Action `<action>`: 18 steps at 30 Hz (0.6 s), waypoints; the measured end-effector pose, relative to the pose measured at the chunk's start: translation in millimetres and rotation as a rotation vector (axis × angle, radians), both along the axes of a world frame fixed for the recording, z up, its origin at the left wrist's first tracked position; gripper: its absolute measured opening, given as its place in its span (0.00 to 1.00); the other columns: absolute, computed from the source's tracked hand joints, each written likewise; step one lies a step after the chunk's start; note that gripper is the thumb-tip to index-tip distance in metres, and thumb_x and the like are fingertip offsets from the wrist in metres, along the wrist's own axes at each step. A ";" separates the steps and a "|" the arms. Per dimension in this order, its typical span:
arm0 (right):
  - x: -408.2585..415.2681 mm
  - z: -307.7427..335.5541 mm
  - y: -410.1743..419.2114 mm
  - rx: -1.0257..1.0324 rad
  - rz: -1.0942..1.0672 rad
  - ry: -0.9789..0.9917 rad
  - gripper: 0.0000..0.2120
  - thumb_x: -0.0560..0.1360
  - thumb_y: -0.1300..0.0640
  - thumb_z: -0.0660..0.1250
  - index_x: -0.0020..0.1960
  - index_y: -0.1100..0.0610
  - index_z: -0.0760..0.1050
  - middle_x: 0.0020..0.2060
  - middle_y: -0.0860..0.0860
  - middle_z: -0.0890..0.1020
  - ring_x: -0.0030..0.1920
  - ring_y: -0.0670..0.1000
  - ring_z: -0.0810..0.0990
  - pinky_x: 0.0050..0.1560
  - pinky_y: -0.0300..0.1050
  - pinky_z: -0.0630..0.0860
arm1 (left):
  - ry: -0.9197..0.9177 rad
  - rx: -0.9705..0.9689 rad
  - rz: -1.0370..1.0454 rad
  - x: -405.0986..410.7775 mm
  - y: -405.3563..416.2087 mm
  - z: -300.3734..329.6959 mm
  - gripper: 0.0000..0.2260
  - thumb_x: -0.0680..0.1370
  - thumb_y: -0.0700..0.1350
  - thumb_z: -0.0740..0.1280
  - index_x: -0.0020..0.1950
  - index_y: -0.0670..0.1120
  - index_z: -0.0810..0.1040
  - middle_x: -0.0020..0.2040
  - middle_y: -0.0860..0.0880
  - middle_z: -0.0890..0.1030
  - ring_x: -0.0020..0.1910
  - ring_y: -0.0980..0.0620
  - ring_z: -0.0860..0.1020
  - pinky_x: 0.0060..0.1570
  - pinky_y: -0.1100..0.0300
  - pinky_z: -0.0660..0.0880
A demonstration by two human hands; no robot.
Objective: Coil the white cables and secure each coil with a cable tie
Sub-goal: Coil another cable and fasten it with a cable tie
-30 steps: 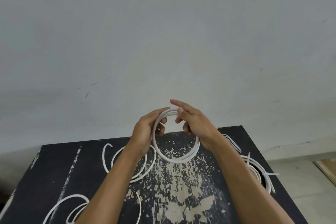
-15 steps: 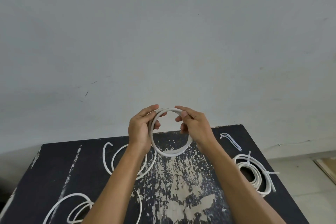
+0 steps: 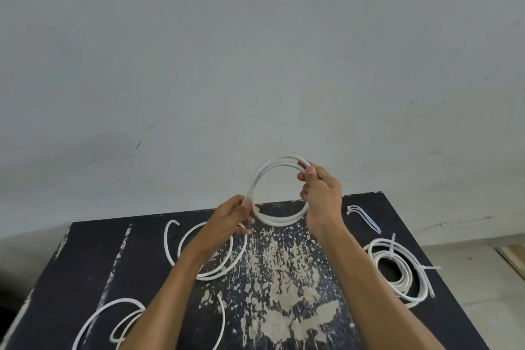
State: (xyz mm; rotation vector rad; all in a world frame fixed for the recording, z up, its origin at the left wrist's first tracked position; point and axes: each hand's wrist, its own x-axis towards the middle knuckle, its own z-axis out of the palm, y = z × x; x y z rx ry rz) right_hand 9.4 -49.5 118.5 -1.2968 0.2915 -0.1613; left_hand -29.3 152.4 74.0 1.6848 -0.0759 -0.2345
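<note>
One coil tied, one in hand, two cables loose

Near left, a loose cable (image 3: 108,318) lies on the table (image 3: 85,264), another (image 3: 204,250) beyond; a tied coil (image 3: 397,270) right; both hands (image 3: 230,219) (image 3: 322,193) pinch an untied coil (image 3: 279,189); spare cable ties (image 3: 363,216) far right.
</note>
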 end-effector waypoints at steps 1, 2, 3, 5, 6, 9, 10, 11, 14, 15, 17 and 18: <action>0.3 -1.1 0.3 0.033 -0.006 0.008 0.12 0.85 0.59 0.62 0.53 0.56 0.85 0.32 0.45 0.82 0.28 0.43 0.68 0.33 0.39 0.68 | 0.032 0.018 -0.027 -2.1 1.0 -4.5 0.24 0.80 0.62 0.61 0.59 0.43 0.78 0.56 0.41 0.83 0.50 0.45 0.82 0.52 0.49 0.82; 0.4 -2.1 1.1 0.051 -0.014 0.010 0.12 0.85 0.58 0.62 0.54 0.57 0.85 0.32 0.46 0.82 0.28 0.43 0.67 0.32 0.39 0.67 | 0.061 0.040 -0.065 -3.7 1.2 -7.0 0.27 0.79 0.66 0.60 0.61 0.43 0.78 0.55 0.44 0.84 0.49 0.45 0.83 0.51 0.49 0.82; 0.1 -2.6 2.6 0.054 -0.022 0.009 0.12 0.85 0.58 0.62 0.55 0.57 0.85 0.33 0.46 0.82 0.28 0.43 0.67 0.32 0.38 0.67 | 0.082 0.055 -0.103 -5.2 0.3 -7.6 0.32 0.76 0.70 0.60 0.61 0.44 0.78 0.54 0.45 0.85 0.48 0.45 0.84 0.48 0.51 0.82; -0.3 -3.3 7.0 0.045 -0.037 0.002 0.12 0.85 0.58 0.61 0.57 0.58 0.84 0.36 0.48 0.81 0.28 0.42 0.67 0.32 0.38 0.67 | 0.080 0.050 -0.115 -6.0 -5.0 -6.3 0.38 0.70 0.77 0.61 0.62 0.45 0.79 0.54 0.46 0.86 0.48 0.44 0.85 0.46 0.54 0.82; -0.4 -3.6 9.7 0.047 -0.042 -0.005 0.12 0.86 0.57 0.61 0.57 0.57 0.83 0.37 0.48 0.80 0.27 0.42 0.66 0.32 0.38 0.67 | 0.066 0.040 -0.085 -4.8 -8.0 -4.8 0.39 0.69 0.78 0.61 0.62 0.46 0.79 0.55 0.47 0.86 0.48 0.44 0.86 0.47 0.54 0.83; -4.6 -3.6 17.3 0.077 -0.058 -0.036 0.12 0.86 0.57 0.60 0.55 0.55 0.82 0.38 0.48 0.77 0.29 0.43 0.66 0.34 0.40 0.67 | 0.010 0.033 0.051 2.0 -18.9 4.5 0.32 0.76 0.72 0.56 0.64 0.48 0.77 0.56 0.52 0.86 0.50 0.47 0.86 0.53 0.50 0.82; -6.8 -3.7 19.5 0.093 -0.050 -0.043 0.12 0.86 0.57 0.60 0.54 0.55 0.82 0.37 0.47 0.77 0.29 0.43 0.67 0.36 0.42 0.68 | -0.024 0.026 0.118 4.3 -22.4 8.5 0.29 0.78 0.68 0.55 0.65 0.48 0.76 0.55 0.54 0.86 0.50 0.48 0.86 0.53 0.50 0.82; -9.2 -3.8 21.9 0.108 -0.034 -0.045 0.13 0.86 0.57 0.59 0.53 0.54 0.83 0.35 0.44 0.76 0.30 0.43 0.68 0.37 0.43 0.69 | -0.054 -0.002 0.193 6.7 -26.3 13.0 0.26 0.80 0.65 0.55 0.65 0.48 0.75 0.53 0.54 0.86 0.49 0.49 0.86 0.52 0.51 0.82; -16.3 -5.1 32.2 0.178 0.011 -0.043 0.14 0.86 0.55 0.59 0.55 0.52 0.84 0.30 0.40 0.74 0.30 0.42 0.70 0.43 0.44 0.72 | -0.102 -0.207 0.390 12.9 -34.9 27.9 0.17 0.84 0.57 0.56 0.60 0.47 0.77 0.44 0.53 0.86 0.40 0.47 0.86 0.43 0.58 0.82; -18.7 -5.8 36.5 0.210 0.026 -0.037 0.14 0.86 0.55 0.59 0.56 0.53 0.84 0.30 0.41 0.75 0.31 0.42 0.72 0.44 0.44 0.74 | -0.119 -0.289 0.449 15.8 -36.4 32.5 0.14 0.86 0.53 0.57 0.58 0.47 0.77 0.40 0.54 0.84 0.35 0.49 0.85 0.38 0.60 0.81; -24.6 -10.7 45.0 0.249 0.077 -0.011 0.13 0.86 0.56 0.60 0.58 0.56 0.83 0.31 0.44 0.78 0.34 0.44 0.77 0.49 0.47 0.78 | -0.168 -0.428 0.542 22.2 -35.2 42.7 0.10 0.86 0.48 0.59 0.53 0.46 0.77 0.36 0.56 0.79 0.28 0.53 0.78 0.31 0.62 0.77; -28.6 -14.5 47.5 0.246 0.112 0.011 0.13 0.85 0.56 0.60 0.58 0.56 0.83 0.32 0.47 0.80 0.36 0.47 0.80 0.51 0.48 0.80 | -0.201 -0.455 0.561 25.5 -33.0 47.7 0.08 0.86 0.47 0.60 0.52 0.46 0.77 0.35 0.56 0.78 0.26 0.55 0.73 0.28 0.63 0.72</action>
